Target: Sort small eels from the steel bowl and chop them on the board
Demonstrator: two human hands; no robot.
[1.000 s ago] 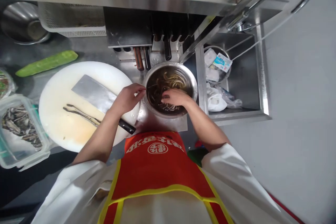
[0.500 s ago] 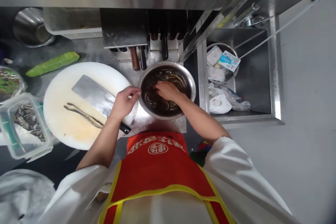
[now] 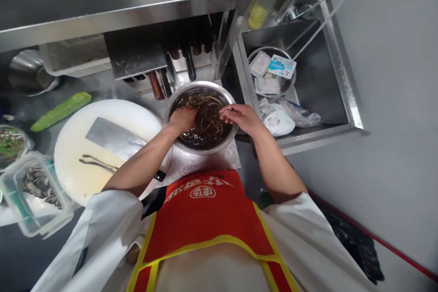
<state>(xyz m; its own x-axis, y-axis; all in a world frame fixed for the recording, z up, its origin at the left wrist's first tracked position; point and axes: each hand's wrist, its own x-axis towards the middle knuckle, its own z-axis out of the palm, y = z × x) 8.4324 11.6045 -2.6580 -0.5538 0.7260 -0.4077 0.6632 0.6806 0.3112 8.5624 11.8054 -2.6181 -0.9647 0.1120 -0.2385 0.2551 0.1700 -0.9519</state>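
Note:
A steel bowl (image 3: 201,149) holds dark liquid with long, thin, eel-like strips (image 3: 210,118) in it. My left hand (image 3: 183,119) reaches over its left side, fingers dipped into the liquid and hidden there. Above the right rim is my right hand (image 3: 241,116), its thumb and fingertips pinched together; whatever they grip is too small to make out. Left of the bowl, a cleaver (image 3: 114,137) lies on a round white cutting board (image 3: 73,127), its handle partly behind my left forearm. A dark split strip (image 3: 97,163) lies beside the blade.
At the left are a clear plastic tub (image 3: 34,191) of dark strips, a bowl of chopped greens (image 3: 12,143) and a peeled green cucumber-like vegetable (image 3: 61,110). A knife rack (image 3: 137,57) stands behind the bowl. The sink (image 3: 321,86) at right contains packages and bags.
My left hand has gone from the bowl's left rim into the liquid. My right hand has come out and moved to the right rim. The view has turned and shifted.

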